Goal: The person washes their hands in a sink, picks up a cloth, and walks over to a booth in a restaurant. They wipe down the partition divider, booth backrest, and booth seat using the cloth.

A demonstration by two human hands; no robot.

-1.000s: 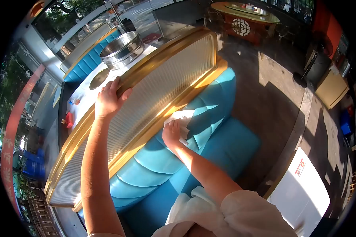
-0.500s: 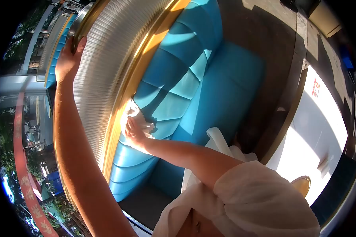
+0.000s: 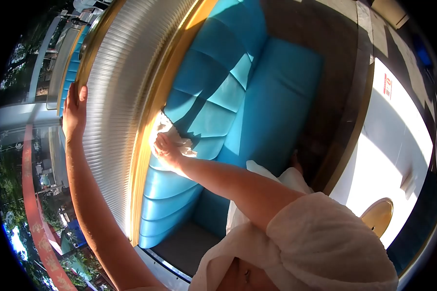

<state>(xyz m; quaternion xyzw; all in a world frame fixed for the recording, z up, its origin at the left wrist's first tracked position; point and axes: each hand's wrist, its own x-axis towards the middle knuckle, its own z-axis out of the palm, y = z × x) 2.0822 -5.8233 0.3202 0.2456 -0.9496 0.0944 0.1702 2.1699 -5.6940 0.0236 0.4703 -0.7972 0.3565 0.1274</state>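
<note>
1. Head view, left hand: the left hand (image 3: 74, 116) is clamped over the gold top rail (image 3: 98, 41) of the ribbed partition (image 3: 116, 92), thumb on the ribbed side.
2. Head view, right hand: the right hand (image 3: 167, 150) has its fingers closed on a crumpled white cloth (image 3: 166, 125), which lies at the top edge of the blue backrest (image 3: 204, 72), against the gold ledge (image 3: 153, 102).
3. Head view, surroundings: the blue seat (image 3: 281, 92) adjoins the backrest. Across a gap, the white tabletop (image 3: 391, 131) bears a red-marked label (image 3: 388, 86) near its far end and a round gold disc (image 3: 378, 217) near its close end.
</note>
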